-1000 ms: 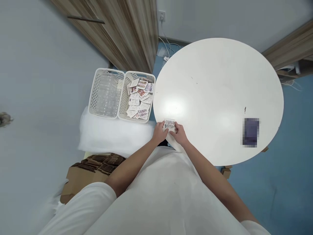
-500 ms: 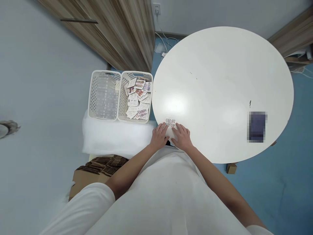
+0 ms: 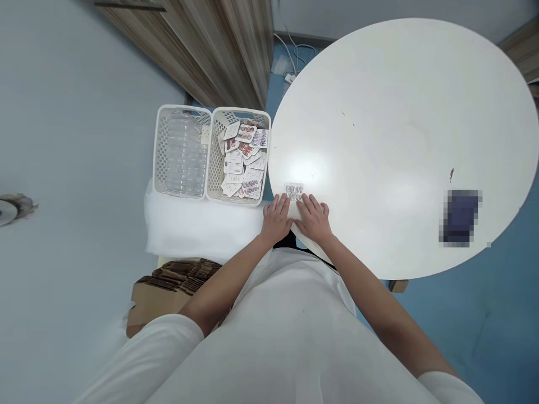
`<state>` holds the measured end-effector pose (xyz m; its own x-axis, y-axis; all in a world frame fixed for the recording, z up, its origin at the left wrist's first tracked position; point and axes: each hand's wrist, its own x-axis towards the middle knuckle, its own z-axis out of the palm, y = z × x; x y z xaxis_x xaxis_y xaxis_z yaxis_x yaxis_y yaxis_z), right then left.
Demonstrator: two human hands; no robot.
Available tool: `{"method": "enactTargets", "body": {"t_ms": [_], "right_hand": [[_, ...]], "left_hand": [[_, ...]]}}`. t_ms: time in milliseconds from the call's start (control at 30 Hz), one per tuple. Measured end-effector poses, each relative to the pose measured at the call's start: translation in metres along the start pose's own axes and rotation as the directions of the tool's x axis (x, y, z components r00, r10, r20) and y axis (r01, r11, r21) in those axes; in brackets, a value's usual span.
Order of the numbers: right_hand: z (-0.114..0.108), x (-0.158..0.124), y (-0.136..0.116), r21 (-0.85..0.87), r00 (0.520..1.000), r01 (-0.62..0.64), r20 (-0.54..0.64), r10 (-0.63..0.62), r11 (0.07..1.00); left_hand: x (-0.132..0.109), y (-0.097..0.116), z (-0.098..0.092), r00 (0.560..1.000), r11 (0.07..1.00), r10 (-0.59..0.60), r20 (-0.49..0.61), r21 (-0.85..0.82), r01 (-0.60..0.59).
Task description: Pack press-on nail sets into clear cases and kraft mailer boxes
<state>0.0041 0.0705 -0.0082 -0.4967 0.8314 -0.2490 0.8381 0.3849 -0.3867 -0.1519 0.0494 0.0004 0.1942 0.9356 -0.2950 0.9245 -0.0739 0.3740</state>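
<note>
A small see-through pack of what look like press-on nails [image 3: 293, 191] lies flat near the rounded left edge of the white table [image 3: 404, 112]. On its near left side is my left hand [image 3: 277, 217], fingers stretched out and the fingertips at the pack's lower corner. My right hand [image 3: 314, 217] lies at the lower right corner, its fingers also spread on the tabletop. Both thumbs point inward, apart from each other. Neither hand is wrapped round the pack; whether the fingertips press on it is too small to tell.
Left of the table, one white basket [image 3: 214, 163] holds many nail cards [image 3: 245, 134]; another basket [image 3: 158, 151] holds stacked clear plastic cases [image 3: 185, 157]. White wrapping sheet [image 3: 202, 227] and folded cardboard [image 3: 155, 303] lie nearer me. A blurred-out dark object [image 3: 461, 219] sits at the table's right.
My view has shifted, so the table and baskets sit higher and further right. Both hands and the pack have moved slightly away from my body.
</note>
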Motion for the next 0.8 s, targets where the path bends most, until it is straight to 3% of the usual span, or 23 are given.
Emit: {"method": "enactTargets", "body": {"t_ms": [800], "right_hand": [[0.004,0.008,-0.013,-0.073,0.995,-0.095,-0.049,0.092,0.993]], "left_hand": [[0.011,-0.008,0.002,1.000,1.000,-0.012,0.000,-0.024,0.012]]}}
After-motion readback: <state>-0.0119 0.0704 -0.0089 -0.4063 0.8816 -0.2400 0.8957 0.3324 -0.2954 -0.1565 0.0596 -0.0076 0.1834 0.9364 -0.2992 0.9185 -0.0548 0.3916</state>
